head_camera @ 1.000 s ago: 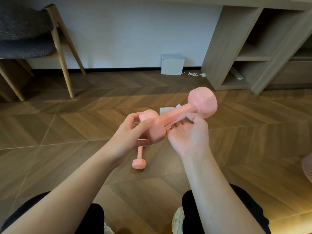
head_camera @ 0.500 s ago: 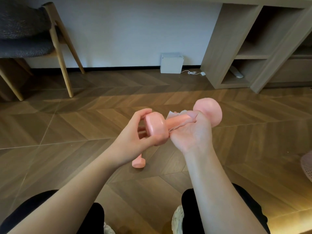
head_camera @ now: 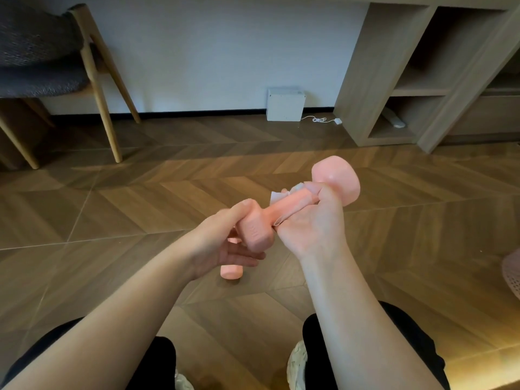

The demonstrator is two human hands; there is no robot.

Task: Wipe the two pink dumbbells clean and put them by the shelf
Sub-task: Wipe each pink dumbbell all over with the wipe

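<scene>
The left hand [head_camera: 222, 243] is gripping one head of the raised matte pink dumbbell [head_camera: 284, 209], steadying it; the right hand [head_camera: 312, 225] is clasping a white paper tissue [head_camera: 277, 196] round its handle, wiping; the second pink dumbbell [head_camera: 231, 272] is lying on the wooden floor [head_camera: 168, 198].

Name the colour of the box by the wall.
White; the small square box shows in head view.

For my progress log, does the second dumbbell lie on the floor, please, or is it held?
On the floor: the second dumbbell lies there beneath the left hand.
</scene>
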